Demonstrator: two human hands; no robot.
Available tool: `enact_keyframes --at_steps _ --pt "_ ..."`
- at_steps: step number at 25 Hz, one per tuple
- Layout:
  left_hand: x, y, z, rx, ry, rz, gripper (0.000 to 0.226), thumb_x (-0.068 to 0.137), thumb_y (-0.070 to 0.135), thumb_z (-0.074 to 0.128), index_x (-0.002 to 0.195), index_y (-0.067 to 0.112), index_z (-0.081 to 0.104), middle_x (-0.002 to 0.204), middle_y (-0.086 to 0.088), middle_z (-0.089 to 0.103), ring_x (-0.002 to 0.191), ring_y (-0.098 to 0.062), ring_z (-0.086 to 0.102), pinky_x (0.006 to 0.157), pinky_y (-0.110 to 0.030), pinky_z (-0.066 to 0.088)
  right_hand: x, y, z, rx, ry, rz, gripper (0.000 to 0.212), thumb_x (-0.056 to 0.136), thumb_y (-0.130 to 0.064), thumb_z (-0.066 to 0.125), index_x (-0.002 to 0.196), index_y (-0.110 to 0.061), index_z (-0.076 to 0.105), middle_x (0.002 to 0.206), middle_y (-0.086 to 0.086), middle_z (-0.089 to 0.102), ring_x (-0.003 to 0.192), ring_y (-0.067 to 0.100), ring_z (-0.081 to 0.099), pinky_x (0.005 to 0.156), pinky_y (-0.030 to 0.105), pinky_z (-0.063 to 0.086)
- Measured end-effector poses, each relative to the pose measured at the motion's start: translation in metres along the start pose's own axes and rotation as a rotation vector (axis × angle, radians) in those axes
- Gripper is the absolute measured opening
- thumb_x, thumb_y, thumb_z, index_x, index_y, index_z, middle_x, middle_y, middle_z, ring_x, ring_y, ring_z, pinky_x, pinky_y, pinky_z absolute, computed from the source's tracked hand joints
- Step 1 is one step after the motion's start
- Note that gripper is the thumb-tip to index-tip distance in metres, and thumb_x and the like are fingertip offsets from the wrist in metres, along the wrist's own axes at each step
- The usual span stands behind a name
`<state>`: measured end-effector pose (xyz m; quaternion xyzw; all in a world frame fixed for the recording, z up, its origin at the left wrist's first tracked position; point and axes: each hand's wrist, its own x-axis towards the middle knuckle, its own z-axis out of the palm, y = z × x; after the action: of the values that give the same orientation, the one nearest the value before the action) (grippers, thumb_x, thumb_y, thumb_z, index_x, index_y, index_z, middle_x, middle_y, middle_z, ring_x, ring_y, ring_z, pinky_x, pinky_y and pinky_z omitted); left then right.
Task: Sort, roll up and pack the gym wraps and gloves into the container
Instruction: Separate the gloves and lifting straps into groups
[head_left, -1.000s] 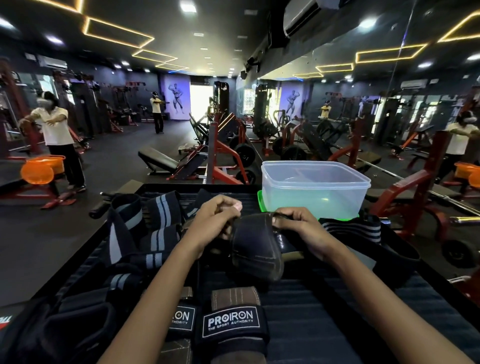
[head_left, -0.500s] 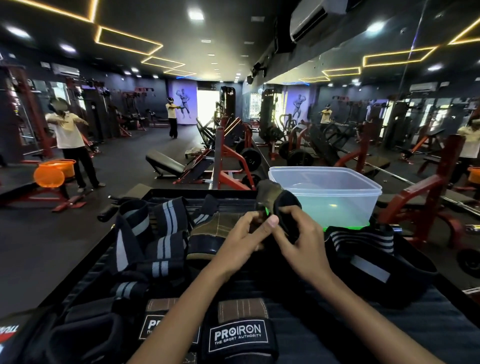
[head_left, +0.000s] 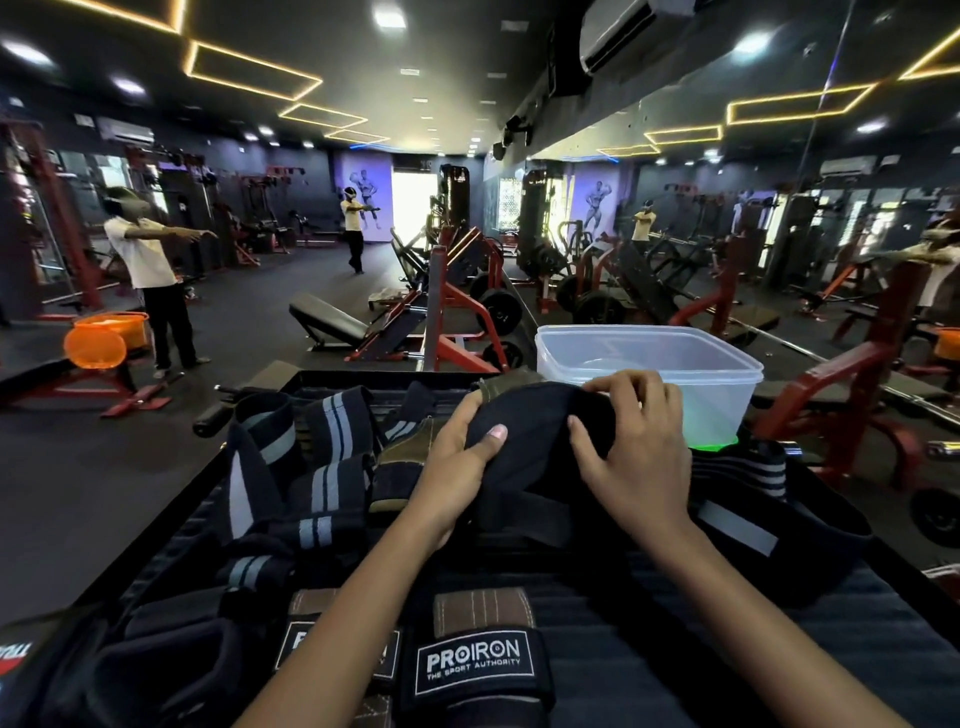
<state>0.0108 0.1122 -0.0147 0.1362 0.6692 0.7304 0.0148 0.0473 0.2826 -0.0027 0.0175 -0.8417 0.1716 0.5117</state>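
Both hands are on one dark glove (head_left: 540, 415), held up just in front of the clear plastic container (head_left: 675, 374). The left hand (head_left: 457, 467) grips its near left side, thumb laid across the black fabric and fingers tucked underneath. The right hand (head_left: 639, 457) has its grip clamped over the top and right of the same glove, fingers curled over the far edge, thumb pressing the front. A tan leather patch of the glove shows at its far left end.

The container stands open at the far right of the dark worktop (head_left: 779, 649), on something bright green (head_left: 711, 444) that peeks out below its near wall. I can see nothing packed inside it.

To the left lies a loose heap of black wraps with grey stripes (head_left: 322, 467), overlapping each other. To the right of the hands, just beside the container, sits another black striped wrap (head_left: 748, 478). Nearest the person, a pair of gloves labelled PROIRON (head_left: 472, 660) lie side by side flat on the worktop, the left forearm crossing over one of them. More black gear (head_left: 130, 665) is piled at the near left corner; what it is I cannot tell.
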Motion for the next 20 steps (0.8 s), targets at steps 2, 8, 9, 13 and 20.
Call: enact_keyframes --at_steps 2,8,9,13,20 --pt "-0.001 0.002 -0.003 0.025 -0.007 0.008 0.057 0.097 0.013 0.055 0.149 0.022 0.032 0.139 0.01 0.044 0.126 -0.009 0.047 0.106 -0.028 0.04 0.008 0.017 0.002 0.183 -0.266 0.153 0.031 0.081 -0.036 0.073 0.105 -0.021 0.062 0.107 -0.005 0.06 0.104 0.018 0.052 0.083 0.036 0.041" --pt "-0.005 0.006 -0.008 0.129 -0.155 0.051 0.032 0.094 -0.006 0.049 0.117 0.013 0.062 0.114 0.001 0.066 0.101 -0.004 0.063 0.088 -0.017 0.049 0.016 0.035 -0.001 1.143 -0.794 0.449 0.054 0.068 -0.003 0.065 0.121 -0.014 0.063 0.12 0.007 0.067 0.113 0.021 0.063 0.096 0.033 0.05" --pt "-0.007 0.007 -0.007 0.121 -0.178 0.05 0.031 0.093 -0.009 0.048 0.107 0.013 0.064 0.103 0.0 0.068 0.092 -0.006 0.065 0.082 -0.015 0.051 0.015 0.035 -0.001 1.152 -0.806 0.438 0.055 0.068 0.0 0.064 0.121 -0.014 0.063 0.12 0.007 0.067 0.112 0.019 0.063 0.095 0.031 0.05" --pt "-0.007 0.006 -0.007 0.055 -0.231 0.016 0.04 0.091 -0.015 0.04 0.11 0.007 0.066 0.108 -0.013 0.07 0.1 -0.022 0.066 0.089 -0.028 0.052 0.012 0.04 0.003 1.164 -0.776 0.508 0.04 0.07 0.008 0.063 0.108 -0.006 0.064 0.107 0.011 0.068 0.103 0.026 0.063 0.092 0.042 0.049" --pt "-0.013 0.018 -0.004 0.082 -0.161 0.063 0.036 0.092 -0.002 0.037 0.095 0.0 0.073 0.107 0.0 0.071 0.1 -0.002 0.062 0.073 -0.009 0.048 0.01 0.036 0.008 1.06 -0.693 0.502 0.035 0.078 0.02 0.05 0.073 -0.003 0.076 0.1 0.012 0.069 0.097 0.016 0.066 0.083 0.02 0.049"
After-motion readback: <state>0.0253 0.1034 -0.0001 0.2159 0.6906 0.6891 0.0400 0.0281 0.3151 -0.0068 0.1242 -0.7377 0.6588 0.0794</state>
